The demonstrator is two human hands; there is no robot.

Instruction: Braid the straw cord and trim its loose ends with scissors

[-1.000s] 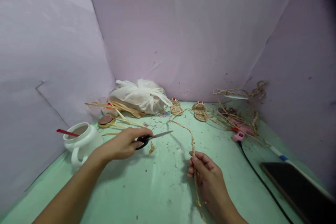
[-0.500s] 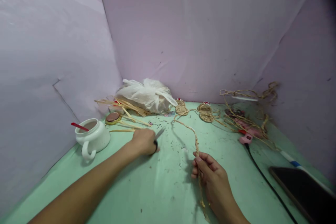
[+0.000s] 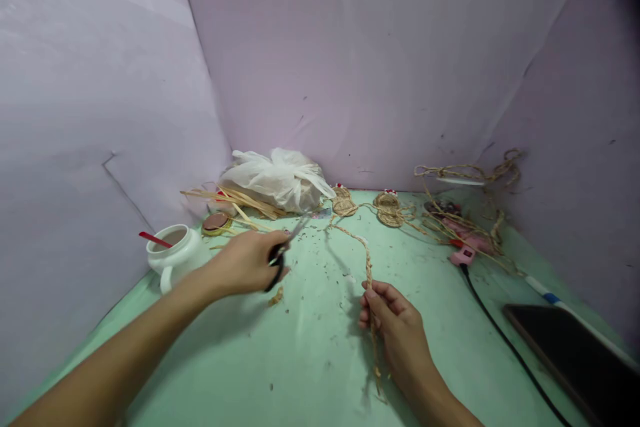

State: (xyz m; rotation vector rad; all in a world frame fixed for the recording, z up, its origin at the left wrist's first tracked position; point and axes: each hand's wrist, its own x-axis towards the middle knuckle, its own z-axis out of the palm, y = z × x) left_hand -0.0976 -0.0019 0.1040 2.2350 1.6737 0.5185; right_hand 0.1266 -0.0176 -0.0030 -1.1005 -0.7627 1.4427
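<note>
My left hand (image 3: 253, 260) is closed on black-handled scissors (image 3: 278, 260), whose blades point away toward the back of the table. Between thumb and fingers, my right hand (image 3: 395, 320) pinches a braided straw cord (image 3: 369, 260). The cord runs back from the hand to the small woven straw soles (image 3: 344, 203), and its frayed end hangs below the fingers. Just in front of the scissors lies a small scrap of straw (image 3: 275, 297) on the green tabletop.
At left stands a white pot (image 3: 175, 253) with a red handle sticking out. Behind it are loose straw strips (image 3: 250, 200) and a white plastic bag (image 3: 283, 180). A pink glue gun (image 3: 465, 250) with a black cord, tangled straw cord (image 3: 470, 173) and a dark phone-like slab (image 3: 565, 353) occupy the right.
My left hand has lifted and drawn back to the left with the scissors, uncovering a straw scrap on the table. My right hand keeps its pinch on the cord.
</note>
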